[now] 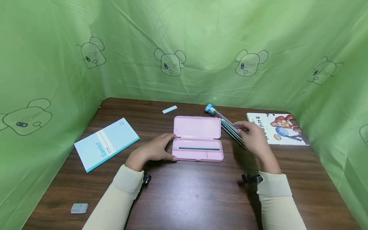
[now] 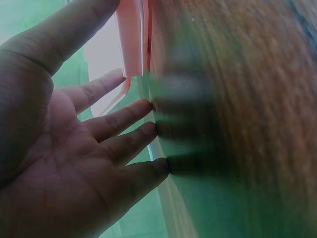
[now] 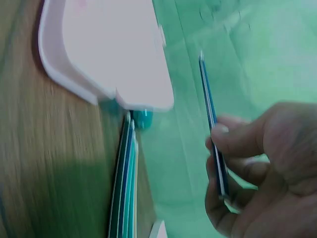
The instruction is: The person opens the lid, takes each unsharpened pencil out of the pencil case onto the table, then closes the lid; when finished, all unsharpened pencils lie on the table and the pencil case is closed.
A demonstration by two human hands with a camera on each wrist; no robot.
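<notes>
Pencils lay in a fanned row of green and blue shafts on the brown table, just right of the open pink pencil case, and the right hand hovered over them. In the right wrist view that hand pinched one slim blue pencil between thumb and fingers, lifted clear of the row on the wood. The case lay flat with its lid folded back; its shallow tray held a single dark green pencil lying lengthwise. The left hand rested against the case's left end, fingers straight and relaxed, gripping nothing; the blurred left wrist view seemed to show the fingertips touching the table beside the pink edge. A blue-capped sharpener sat at the far end of the pencil row. Farther out lay a picture book at the right, a light blue notebook at the left, a small white eraser behind the case, and a grey eraser near the front left corner.
</notes>
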